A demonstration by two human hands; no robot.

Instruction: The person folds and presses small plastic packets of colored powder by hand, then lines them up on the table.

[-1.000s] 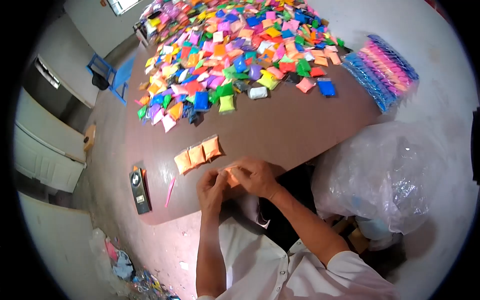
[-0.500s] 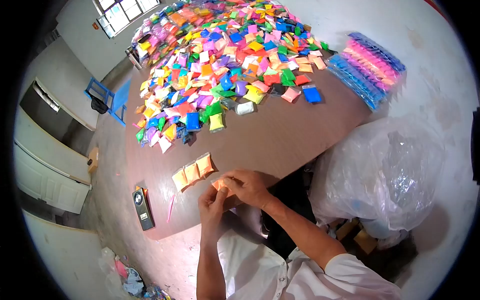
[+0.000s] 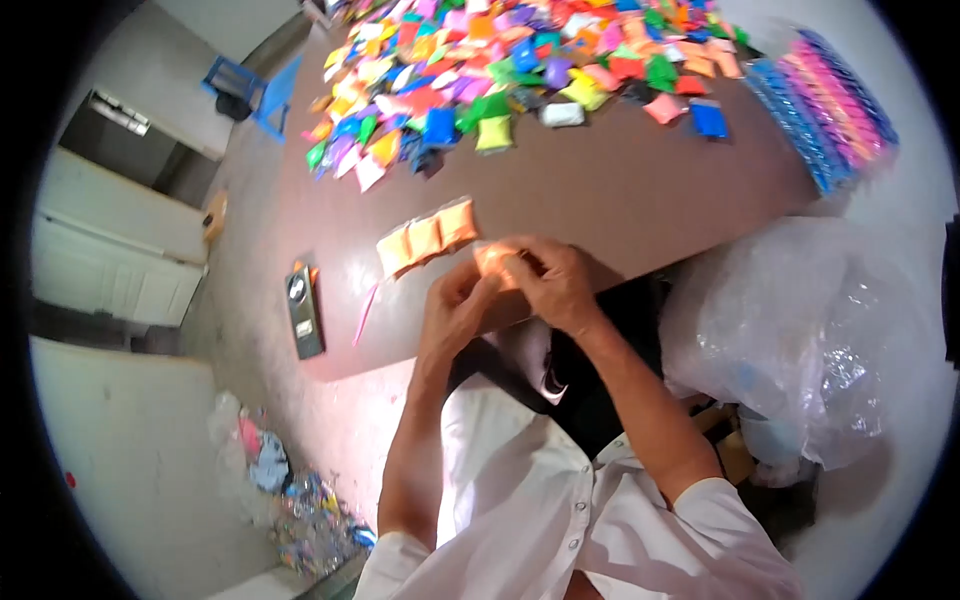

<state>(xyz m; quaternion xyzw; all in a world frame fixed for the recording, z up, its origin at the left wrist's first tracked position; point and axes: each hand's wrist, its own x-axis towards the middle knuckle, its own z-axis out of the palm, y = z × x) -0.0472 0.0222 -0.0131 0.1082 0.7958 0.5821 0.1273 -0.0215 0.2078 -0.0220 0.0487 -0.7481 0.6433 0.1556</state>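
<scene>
Both hands pinch an orange packet just beside the right end of the row of three orange packets.
The left hand holds its near left part under the thumb, the right hand its right side; blur and knuckles hide the fingertips beneath. Compared with a second ago, more of the packet shows past the thumbs and it sits closer to the row, so it remains in handling, not laid down. Its seal cannot be made out. Beyond the row, the heap of coloured packets is cut off at the top.
</scene>
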